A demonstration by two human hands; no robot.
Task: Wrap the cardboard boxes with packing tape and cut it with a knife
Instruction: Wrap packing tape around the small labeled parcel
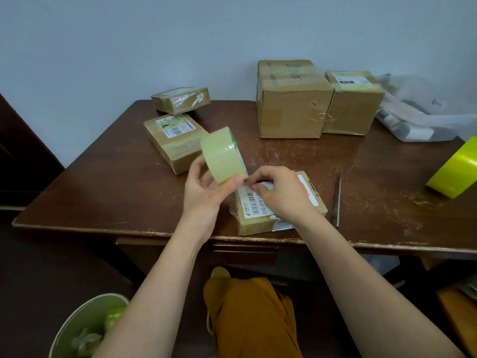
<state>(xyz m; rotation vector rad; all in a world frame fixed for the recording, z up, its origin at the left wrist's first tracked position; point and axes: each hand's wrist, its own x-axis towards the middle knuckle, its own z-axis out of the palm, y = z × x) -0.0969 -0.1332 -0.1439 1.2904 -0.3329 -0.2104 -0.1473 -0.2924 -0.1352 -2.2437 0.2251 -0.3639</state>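
Observation:
My left hand (204, 187) holds a pale green roll of packing tape (223, 155) tilted above the table. My right hand (277, 191) pinches at the roll's lower edge, where the tape end sits, fingertips against my left thumb. Under my right hand lies a small cardboard box (258, 213) with a white barcode label, near the table's front edge. A slim knife (336, 200) lies flat on the table to the right of that box, pointing away from me.
On the brown table (116, 182) are two flat taped boxes (173, 140) at the back left, two larger boxes (291, 104) at the back, a clear plastic bin (423, 117) and a yellow tape roll (454, 169) at right. A green waste bin (85, 326) stands below.

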